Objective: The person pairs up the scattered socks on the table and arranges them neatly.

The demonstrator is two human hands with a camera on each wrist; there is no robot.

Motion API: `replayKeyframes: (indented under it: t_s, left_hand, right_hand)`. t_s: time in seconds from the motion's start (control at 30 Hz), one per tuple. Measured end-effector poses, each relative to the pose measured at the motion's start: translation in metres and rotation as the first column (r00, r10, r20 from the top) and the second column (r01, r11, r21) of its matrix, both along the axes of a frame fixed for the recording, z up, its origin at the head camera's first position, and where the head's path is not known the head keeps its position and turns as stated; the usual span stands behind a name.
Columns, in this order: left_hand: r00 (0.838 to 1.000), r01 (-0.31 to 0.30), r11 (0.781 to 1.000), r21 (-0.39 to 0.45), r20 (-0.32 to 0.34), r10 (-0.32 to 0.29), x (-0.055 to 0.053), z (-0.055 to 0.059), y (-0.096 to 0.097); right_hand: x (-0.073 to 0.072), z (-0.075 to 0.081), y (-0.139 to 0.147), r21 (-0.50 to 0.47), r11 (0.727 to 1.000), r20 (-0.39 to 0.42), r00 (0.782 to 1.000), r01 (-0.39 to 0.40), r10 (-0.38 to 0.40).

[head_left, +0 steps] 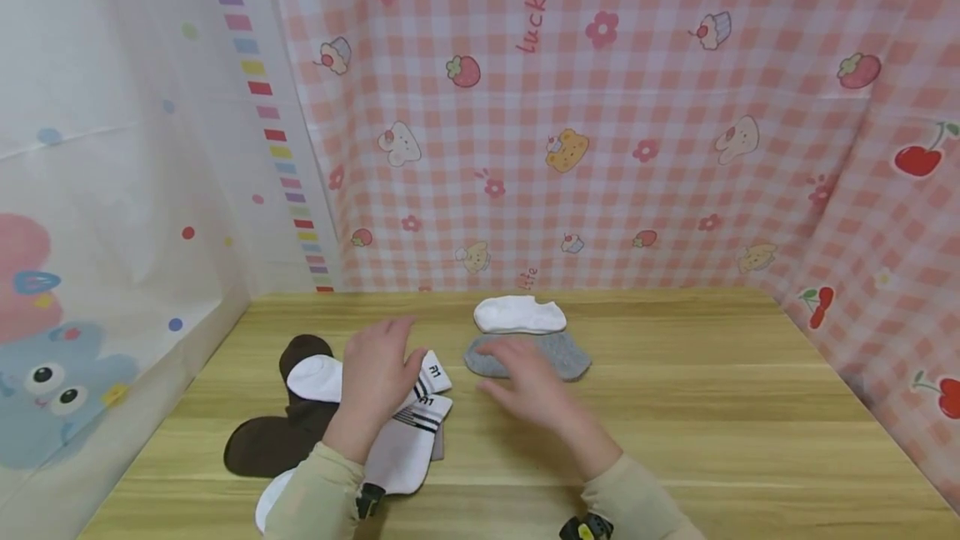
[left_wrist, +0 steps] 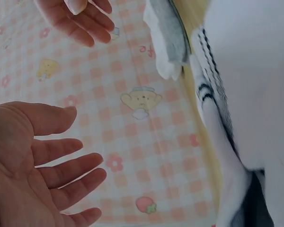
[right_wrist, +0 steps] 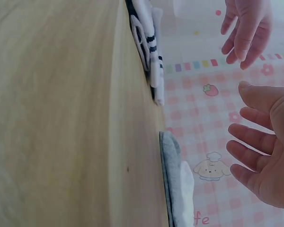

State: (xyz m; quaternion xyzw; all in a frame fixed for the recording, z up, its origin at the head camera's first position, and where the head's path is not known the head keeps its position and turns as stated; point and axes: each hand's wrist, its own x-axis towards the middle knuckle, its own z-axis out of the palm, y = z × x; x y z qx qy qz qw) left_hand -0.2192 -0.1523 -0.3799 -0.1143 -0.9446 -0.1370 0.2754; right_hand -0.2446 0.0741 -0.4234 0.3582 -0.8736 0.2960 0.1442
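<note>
In the head view, my left hand (head_left: 377, 371) hovers over a pile of socks at the left, its fingers extended and holding nothing. White socks with black stripes (head_left: 405, 448) lie in that pile, partly hidden by the left hand and sleeve. Dark brown socks (head_left: 270, 447) lie among them. My right hand (head_left: 531, 382) is raised above the table, just in front of a grey ankle sock (head_left: 558, 354) and overlapping it in view. Its fingers are spread and hold nothing. Behind the grey sock lies a white ankle sock (head_left: 519, 314).
The wooden table (head_left: 690, 415) meets a pink checked cloth (head_left: 645, 107) at its back edge. White patterned cloth (head_left: 135, 148) hangs at the left side. A dark strap device (head_left: 587, 527) sits on the right wrist.
</note>
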Motion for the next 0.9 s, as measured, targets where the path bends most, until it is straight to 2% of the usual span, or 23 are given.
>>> replayKeyframes:
  t_s: [0.17,0.4,0.67,0.9]
  left_hand:
    - [1.000,-0.012,1.000,0.010,-0.004,0.012,0.000,-0.002,-0.010]
    - [0.995,-0.086,0.996,-0.023,0.051,0.087,0.000,-0.005,-0.023]
    - [0.986,-0.134,0.991,-0.027,0.094,0.136,-0.005,-0.003,-0.035]
    - [0.977,-0.171,0.985,-0.014,0.123,0.172,-0.010,-0.005,-0.048]
  right_hand:
    - [-0.001,-0.005,-0.004,-0.006,1.000,0.011,1.000,0.003,-0.003]
    - [0.000,-0.009,-0.014,-0.004,1.000,0.028,1.000,-0.005,0.005]
    - [0.000,-0.006,-0.027,0.005,1.000,0.144,0.990,0.005,-0.006]
    - [0.000,-0.008,-0.035,-0.019,0.999,0.208,0.978,0.025,-0.021]
